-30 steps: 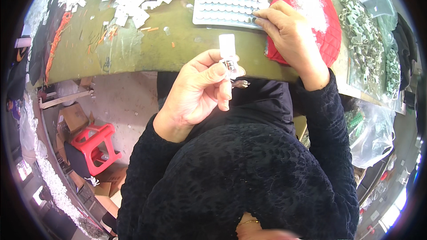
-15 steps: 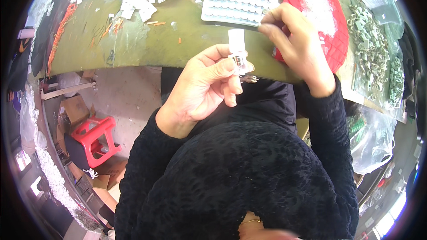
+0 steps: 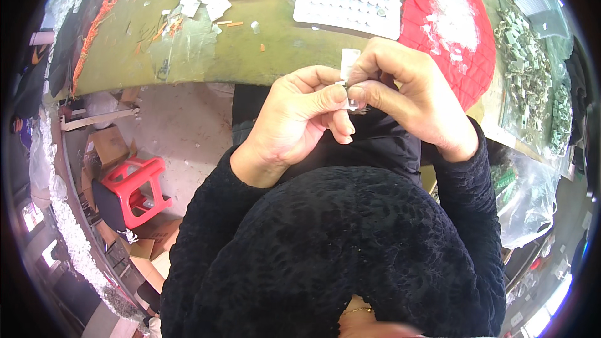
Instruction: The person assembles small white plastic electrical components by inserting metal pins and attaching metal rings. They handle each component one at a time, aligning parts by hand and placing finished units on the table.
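Between thumb and fingers, my left hand [image 3: 291,112] grips a small white plastic piece [image 3: 350,64], whose flat tab stands up above the fingertips. Its lower part looks clear and is mostly covered by my fingers. My right hand [image 3: 421,94] meets it there, thumb and forefinger closed in a pinch against the piece; whatever they hold is hidden. Beyond my hands lies a white tray [image 3: 305,15] with rows of round silvery discs [image 3: 348,1] that look like button cells.
A red quilted cloth [image 3: 479,81] on the right carries a heap of small clear pieces [image 3: 452,9]. Farther right are many small greenish metal-and-plastic parts [image 3: 523,50]. White tabs [image 3: 216,3] pile up at the far left, near an orange string [image 3: 91,40]. A red stool [image 3: 134,191] stands below the table.
My right hand has come from the tray's near corner to the white piece and now pinches at it. My left hand still holds the piece, slightly farther right in view.
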Tool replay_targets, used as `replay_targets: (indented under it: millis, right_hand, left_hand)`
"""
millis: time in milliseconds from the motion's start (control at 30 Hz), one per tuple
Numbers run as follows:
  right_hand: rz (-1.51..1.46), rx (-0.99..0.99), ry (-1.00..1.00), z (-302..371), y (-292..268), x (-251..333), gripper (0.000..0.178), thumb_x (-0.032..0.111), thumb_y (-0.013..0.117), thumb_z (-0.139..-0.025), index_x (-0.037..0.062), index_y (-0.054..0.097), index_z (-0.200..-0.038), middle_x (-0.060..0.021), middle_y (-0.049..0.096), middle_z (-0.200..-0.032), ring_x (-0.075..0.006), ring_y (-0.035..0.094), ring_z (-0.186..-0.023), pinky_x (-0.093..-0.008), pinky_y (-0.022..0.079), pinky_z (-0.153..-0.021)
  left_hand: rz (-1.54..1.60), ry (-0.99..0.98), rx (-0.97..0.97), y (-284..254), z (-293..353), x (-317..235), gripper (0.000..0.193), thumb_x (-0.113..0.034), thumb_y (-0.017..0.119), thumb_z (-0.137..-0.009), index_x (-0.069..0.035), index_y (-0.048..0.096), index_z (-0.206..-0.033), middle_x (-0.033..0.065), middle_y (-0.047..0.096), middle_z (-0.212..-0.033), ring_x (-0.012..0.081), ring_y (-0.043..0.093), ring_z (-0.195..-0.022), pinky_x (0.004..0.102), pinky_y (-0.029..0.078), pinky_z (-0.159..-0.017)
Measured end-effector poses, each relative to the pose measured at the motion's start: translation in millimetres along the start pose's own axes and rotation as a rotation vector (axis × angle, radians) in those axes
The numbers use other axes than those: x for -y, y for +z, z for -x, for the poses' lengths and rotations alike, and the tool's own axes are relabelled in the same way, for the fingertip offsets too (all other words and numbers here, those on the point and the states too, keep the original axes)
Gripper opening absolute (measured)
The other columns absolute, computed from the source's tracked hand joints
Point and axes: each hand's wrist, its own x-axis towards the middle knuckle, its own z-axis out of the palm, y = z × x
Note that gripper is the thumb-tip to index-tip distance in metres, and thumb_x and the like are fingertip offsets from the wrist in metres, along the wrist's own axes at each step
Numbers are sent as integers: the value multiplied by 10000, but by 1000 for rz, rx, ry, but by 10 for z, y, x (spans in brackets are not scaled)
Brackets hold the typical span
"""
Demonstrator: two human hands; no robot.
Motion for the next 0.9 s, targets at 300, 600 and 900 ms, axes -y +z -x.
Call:
replay_targets:
  millis: [300, 600, 900]
  right_hand:
    - [-121, 74, 101, 4, -30, 41, 400, 5, 718, -857, -8, 551, -1219, -56, 624, -917, -95, 633, -775, -233, 512, -679]
    - [268, -294, -315, 289, 222, -13, 214, -19, 719, -772, 38, 662, -970, -99, 606, -847, -282, 651, -759, -338, 532, -621]
    - [471, -366, -512, 502, 322, -179, 471, -49, 673, -737, -25, 617, -1205, -139, 611, -933, -291, 654, -755, -348, 548, -616]
  left_hand:
    - [-178, -121, 30, -25, 43, -41, 224, -35, 675, -893, 84, 617, -1075, 207, 682, -920, 223, 673, -601, 321, 582, -544]
    - [-216, -163, 107, -48, 82, -25, 245, -83, 679, -908, 68, 596, -1082, 203, 685, -888, 207, 657, -554, 335, 588, -518]
    - [-61, 18, 19, 3, -13, 211, 167, -140, 601, -983, 7, 608, -1064, 97, 650, -797, 150, 617, -556, 286, 534, -476]
